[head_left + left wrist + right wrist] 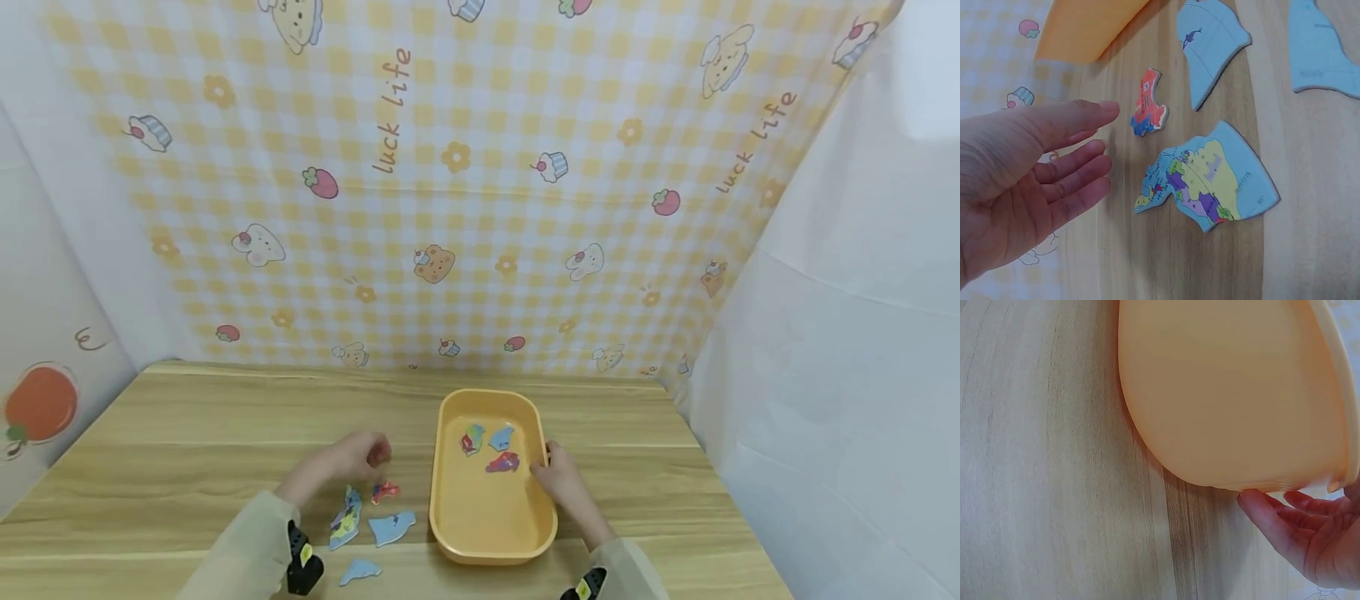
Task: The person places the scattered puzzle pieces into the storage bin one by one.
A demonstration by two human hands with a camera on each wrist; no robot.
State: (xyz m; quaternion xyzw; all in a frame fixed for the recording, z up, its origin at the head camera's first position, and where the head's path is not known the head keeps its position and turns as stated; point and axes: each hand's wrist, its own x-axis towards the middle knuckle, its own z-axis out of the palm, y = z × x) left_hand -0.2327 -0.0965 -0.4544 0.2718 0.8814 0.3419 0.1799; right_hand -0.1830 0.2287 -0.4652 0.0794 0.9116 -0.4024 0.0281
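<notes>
My left hand, fingers relaxed and apart, hovers beside a small red and blue puzzle piece on the table. Close by lie a larger map piece with yellow and purple areas, a light-blue piece bearing a small dark sea animal, and another light-blue piece. At the right side of the orange plastic tray, my right hand grips the rim, fingers against the outer wall. Inside the tray are a green and red piece, a blue piece and a red-purple piece.
The wooden table runs back to a yellow-checked cloth printed with cartoon figures. White cloth sides stand at left and right. The tray sits between my two hands, right of the loose pieces.
</notes>
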